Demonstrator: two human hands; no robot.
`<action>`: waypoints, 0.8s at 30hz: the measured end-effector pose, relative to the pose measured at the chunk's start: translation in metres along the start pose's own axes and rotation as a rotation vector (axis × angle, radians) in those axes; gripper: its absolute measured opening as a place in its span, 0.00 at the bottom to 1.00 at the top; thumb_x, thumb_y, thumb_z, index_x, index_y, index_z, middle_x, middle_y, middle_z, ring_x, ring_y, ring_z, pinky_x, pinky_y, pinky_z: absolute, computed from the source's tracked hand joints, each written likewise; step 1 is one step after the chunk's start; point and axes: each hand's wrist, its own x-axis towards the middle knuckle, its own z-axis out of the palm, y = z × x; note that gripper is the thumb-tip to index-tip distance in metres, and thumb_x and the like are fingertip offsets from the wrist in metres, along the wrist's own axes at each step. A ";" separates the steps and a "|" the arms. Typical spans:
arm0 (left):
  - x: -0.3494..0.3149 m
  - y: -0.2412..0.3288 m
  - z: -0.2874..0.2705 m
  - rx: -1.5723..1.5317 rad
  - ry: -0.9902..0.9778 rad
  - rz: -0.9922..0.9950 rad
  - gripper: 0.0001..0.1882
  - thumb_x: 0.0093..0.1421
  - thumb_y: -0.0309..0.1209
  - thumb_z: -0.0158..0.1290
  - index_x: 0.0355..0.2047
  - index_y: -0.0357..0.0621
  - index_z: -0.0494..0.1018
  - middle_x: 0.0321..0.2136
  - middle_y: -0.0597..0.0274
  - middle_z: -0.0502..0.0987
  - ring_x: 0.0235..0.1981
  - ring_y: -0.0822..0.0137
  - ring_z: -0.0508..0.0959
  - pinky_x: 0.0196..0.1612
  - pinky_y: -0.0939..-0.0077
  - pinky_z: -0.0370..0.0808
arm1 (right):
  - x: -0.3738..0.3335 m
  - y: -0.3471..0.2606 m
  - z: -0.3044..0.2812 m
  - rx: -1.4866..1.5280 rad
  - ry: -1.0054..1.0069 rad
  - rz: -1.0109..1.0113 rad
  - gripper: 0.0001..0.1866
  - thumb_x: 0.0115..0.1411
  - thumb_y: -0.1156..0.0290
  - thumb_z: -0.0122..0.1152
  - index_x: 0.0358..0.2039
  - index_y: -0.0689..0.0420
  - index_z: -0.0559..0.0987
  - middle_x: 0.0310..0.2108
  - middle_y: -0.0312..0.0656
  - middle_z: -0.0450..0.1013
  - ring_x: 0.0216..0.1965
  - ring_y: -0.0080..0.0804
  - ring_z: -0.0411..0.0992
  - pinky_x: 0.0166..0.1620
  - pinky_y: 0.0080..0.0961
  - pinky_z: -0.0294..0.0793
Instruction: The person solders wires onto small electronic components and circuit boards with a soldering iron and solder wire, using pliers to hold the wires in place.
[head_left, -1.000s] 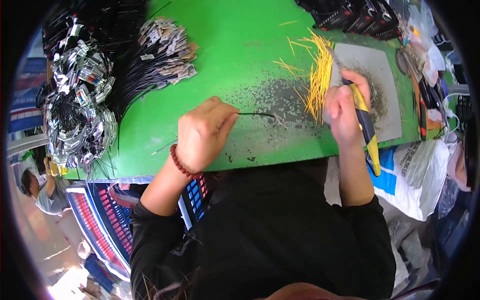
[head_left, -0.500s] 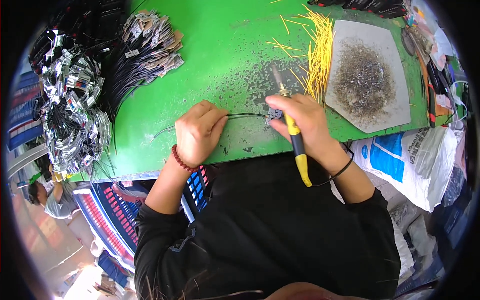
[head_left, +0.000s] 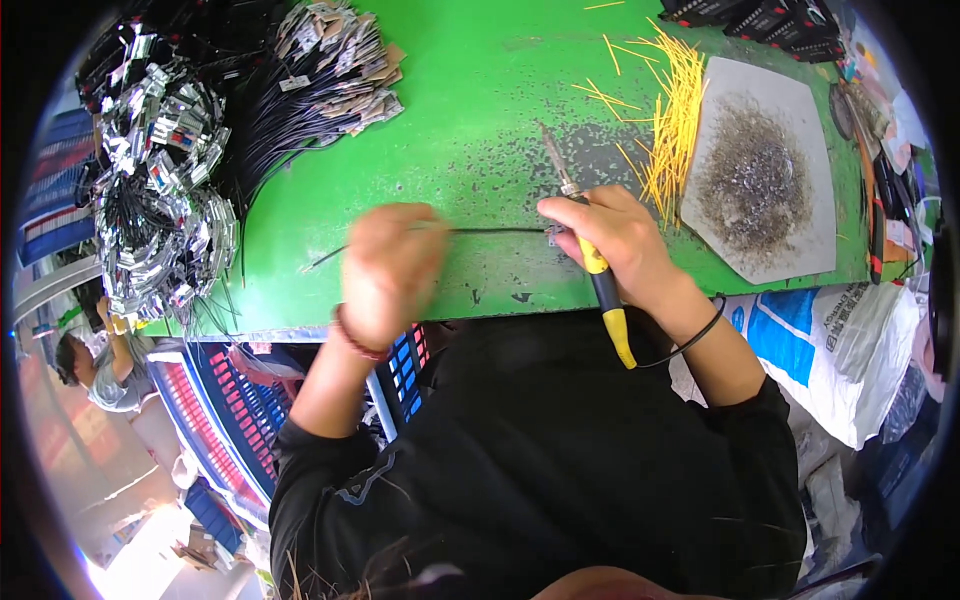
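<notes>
My right hand (head_left: 622, 240) is closed around a soldering iron (head_left: 592, 260) with a yellow and black handle; its metal tip points up and away from me over the green table (head_left: 480, 90), and its black cord loops past my wrist. My left hand (head_left: 392, 268) is blurred, so I can only say it seems to be pinched shut on a thin black wire (head_left: 495, 231) that lies flat across the table from left to right. The wire's right end sits just under my right fingers (head_left: 560, 212), at a small pale piece I cannot make out.

Just beyond my right hand lies a loose bundle of yellow sticks (head_left: 672, 110), and beside it a grey plate (head_left: 765, 170) covered with dark metal scraps. At the far left of the table there is a heap of black wires with small tan tags (head_left: 330, 70), and next to it a pile of shiny silver packets (head_left: 150, 190). A blue crate (head_left: 405, 370) stands below the table edge near my left forearm, and a white and blue sack (head_left: 850, 340) sits to my right.
</notes>
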 end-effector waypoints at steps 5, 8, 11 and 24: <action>0.018 0.044 0.037 -0.133 -0.160 0.144 0.27 0.45 0.29 0.62 0.48 0.45 0.74 0.44 0.56 0.71 0.44 0.55 0.72 0.49 0.62 0.68 | -0.012 0.002 -0.017 0.110 0.155 0.165 0.18 0.55 0.71 0.65 0.47 0.55 0.77 0.30 0.41 0.75 0.30 0.35 0.75 0.34 0.27 0.73; 0.017 0.046 0.042 -0.053 -0.198 0.133 0.31 0.43 0.31 0.63 0.51 0.46 0.73 0.44 0.59 0.69 0.45 0.59 0.70 0.49 0.61 0.65 | -0.037 -0.007 -0.038 0.368 0.356 0.408 0.20 0.63 0.63 0.58 0.52 0.60 0.71 0.32 0.43 0.79 0.35 0.30 0.78 0.38 0.23 0.75; 0.022 0.050 0.045 -0.035 -0.210 0.111 0.30 0.43 0.31 0.63 0.51 0.46 0.73 0.45 0.59 0.69 0.45 0.59 0.70 0.49 0.62 0.65 | -0.060 -0.005 -0.066 0.309 0.514 0.539 0.36 0.63 0.44 0.50 0.56 0.65 0.63 0.26 0.43 0.78 0.25 0.21 0.69 0.33 0.18 0.68; 0.156 0.049 0.093 -0.269 -0.155 0.423 0.08 0.45 0.24 0.61 0.27 0.42 0.74 0.30 0.58 0.73 0.33 0.54 0.74 0.36 0.63 0.72 | -0.106 0.020 -0.112 0.372 0.935 0.451 0.22 0.55 0.66 0.55 0.46 0.69 0.71 0.29 0.35 0.65 0.26 0.16 0.60 0.27 0.12 0.56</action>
